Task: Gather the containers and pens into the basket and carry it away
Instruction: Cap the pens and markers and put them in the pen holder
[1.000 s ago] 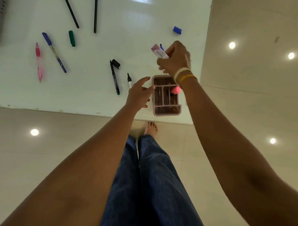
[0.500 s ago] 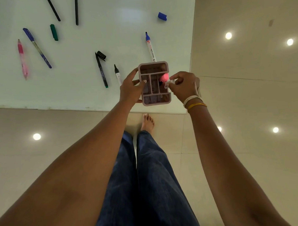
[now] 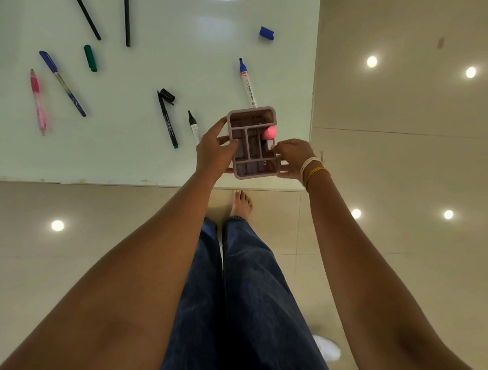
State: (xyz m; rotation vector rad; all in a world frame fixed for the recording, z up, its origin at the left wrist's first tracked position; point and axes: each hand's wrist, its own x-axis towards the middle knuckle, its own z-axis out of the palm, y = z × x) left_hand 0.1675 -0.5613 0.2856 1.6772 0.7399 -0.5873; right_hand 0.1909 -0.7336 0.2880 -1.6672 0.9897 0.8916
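A pink compartment organiser [image 3: 254, 167] stands near the white table's front right corner. My left hand [image 3: 214, 154] grips its left wall, thumb over the rim. My right hand [image 3: 292, 158] holds its right side, fingers curled at the rim beside a pink-capped highlighter [image 3: 269, 133] standing in a compartment. A blue whiteboard marker [image 3: 247, 82] lies just behind the organiser. A black marker [image 3: 193, 125], a thin black pen [image 3: 167, 119] and a black cap [image 3: 167, 94] lie to its left. The basket is out of view.
Farther left on the white table [image 3: 148, 71] lie a pink pen [image 3: 38, 101], a blue pen [image 3: 62, 82], a green cap [image 3: 90, 57], two black pens [image 3: 126, 20] and a blue cap [image 3: 266, 33]. The table's right edge runs close to the organiser. Glossy tile floor [image 3: 404, 177] surrounds it.
My right hand carried the pink highlighter down into the organiser, then slid to the organiser's right side. My left hand closed on its left wall.
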